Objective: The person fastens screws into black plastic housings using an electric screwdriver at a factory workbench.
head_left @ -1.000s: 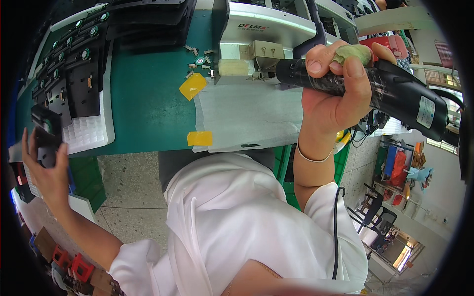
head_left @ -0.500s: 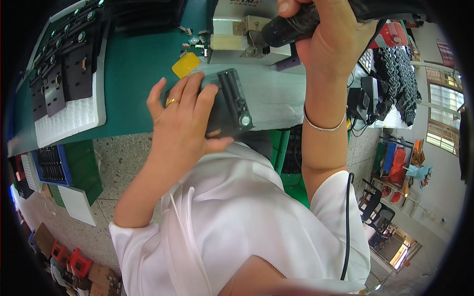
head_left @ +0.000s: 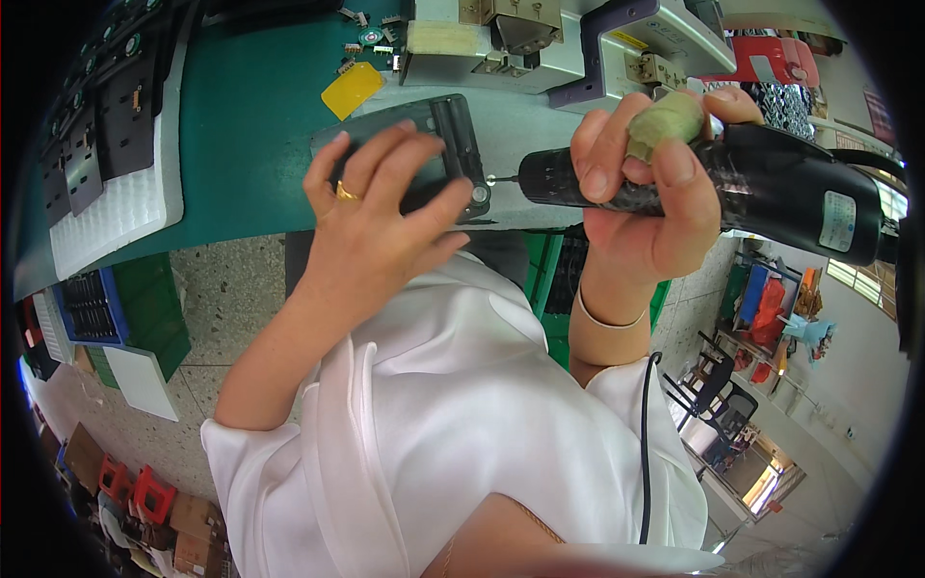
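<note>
Swinging nearer from the silver machine [head_left: 564, 69], the black driver [head_left: 782, 183], clenched in the right hand [head_left: 663, 214], has its bit [head_left: 505, 179] by the right edge of the black panel [head_left: 451, 133] at the bench [head_left: 241, 173]'s near side, left hand [head_left: 379, 223] spread over it, hold unclear: seemingly alignment, calling for steadiness.

electric screwdriver [head_left: 785, 181]: glossy plastic | bit [head_left: 506, 179]: metal | panel [head_left: 457, 144]: plastic | shirt [head_left: 462, 376]: smooth cloth

Fingers [head_left: 441, 210] of the left hand [head_left: 364, 229] hide part of the black panel [head_left: 457, 140].
</note>
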Demonstrator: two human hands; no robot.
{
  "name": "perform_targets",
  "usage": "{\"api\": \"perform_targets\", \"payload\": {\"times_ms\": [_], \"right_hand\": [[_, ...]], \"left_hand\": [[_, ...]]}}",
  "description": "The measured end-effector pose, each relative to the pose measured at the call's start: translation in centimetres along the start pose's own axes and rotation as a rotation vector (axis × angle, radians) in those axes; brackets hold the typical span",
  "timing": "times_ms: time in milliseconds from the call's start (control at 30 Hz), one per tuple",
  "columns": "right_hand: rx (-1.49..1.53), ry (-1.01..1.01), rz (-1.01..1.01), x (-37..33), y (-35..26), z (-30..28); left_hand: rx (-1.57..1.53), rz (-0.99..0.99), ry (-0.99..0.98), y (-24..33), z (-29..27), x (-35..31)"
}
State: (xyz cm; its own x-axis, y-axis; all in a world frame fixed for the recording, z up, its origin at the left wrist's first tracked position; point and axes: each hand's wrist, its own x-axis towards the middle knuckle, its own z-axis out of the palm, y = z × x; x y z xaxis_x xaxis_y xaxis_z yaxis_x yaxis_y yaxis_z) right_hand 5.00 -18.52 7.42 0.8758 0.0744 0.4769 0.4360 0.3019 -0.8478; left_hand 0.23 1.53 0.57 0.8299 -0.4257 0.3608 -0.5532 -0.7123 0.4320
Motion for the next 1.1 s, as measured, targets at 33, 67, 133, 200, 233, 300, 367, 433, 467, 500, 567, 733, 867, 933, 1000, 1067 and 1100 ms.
{"api": "perform_targets", "payload": {"times_ms": [33,67,133,200,233,300,367,433,467,500,567,733,867,933,1000,1067,1100], "right_hand": [[0.013,0.000,0.007,-0.2,0.2,0.1],[-0.017,0.015,0.010,-0.4,0.4,0.2],[-0.028,0.032,0.020,-0.6,0.6,0.5],[-0.035,0.045,0.033,-0.6,0.8,0.7],[-0.043,0.039,0.024,-0.5,0.9,0.7],[-0.051,0.033,0.017,-0.5,1.0,0.8],[-0.053,0.043,0.025,-0.6,1.1,0.9],[-0.068,0.034,0.026,-0.7,1.3,1.0],[-0.083,0.026,0.026,-0.7,1.3,1.0],[-0.084,0.025,0.028,-0.7,1.3,1.0],[-0.097,0.035,0.048,-0.8,1.4,1.1],[-0.124,0.022,0.021,-1.4,1.4,1.8],[-0.163,-0.033,-0.015,-1.7,1.3,2.2],[-0.184,-0.034,-0.031,-1.8,1.3,2.2],[-0.113,0.038,0.003,-2.1,1.5,1.9],[-0.143,-0.021,-0.004,-1.9,1.4,1.7],[-0.173,-0.076,-0.003,-2.0,1.3,1.6]], "left_hand": [[0.001,0.072,0.081,0.1,0.5,-0.3],[0.015,0.098,0.155,0.3,1.1,-0.4],[0.038,0.110,0.156,0.2,1.6,-0.6],[0.064,0.117,0.158,0.2,1.9,-0.6],[0.062,0.115,0.191,0.2,2.0,-0.5],[0.059,0.111,0.225,0.3,2.3,-0.6],[0.047,0.113,0.224,0.4,2.4,-0.7],[0.039,0.101,0.193,0.5,2.2,-0.8],[0.031,0.091,0.163,0.5,2.1,-0.8],[0.029,0.089,0.163,0.5,2.2,-0.8],[0.014,0.093,0.208,0.4,2.5,-0.8],[-0.014,0.072,0.194,0.4,2.4,-0.6],[-0.040,0.078,0.207,0.3,2.4,-0.5],[-0.046,0.068,0.197,0.4,2.3,-0.6],[-0.059,0.044,0.205,0.6,2.4,-0.7],[-0.050,0.049,0.209,0.4,2.5,-0.7],[-0.045,0.049,0.205,0.4,2.6,-0.8]]}}
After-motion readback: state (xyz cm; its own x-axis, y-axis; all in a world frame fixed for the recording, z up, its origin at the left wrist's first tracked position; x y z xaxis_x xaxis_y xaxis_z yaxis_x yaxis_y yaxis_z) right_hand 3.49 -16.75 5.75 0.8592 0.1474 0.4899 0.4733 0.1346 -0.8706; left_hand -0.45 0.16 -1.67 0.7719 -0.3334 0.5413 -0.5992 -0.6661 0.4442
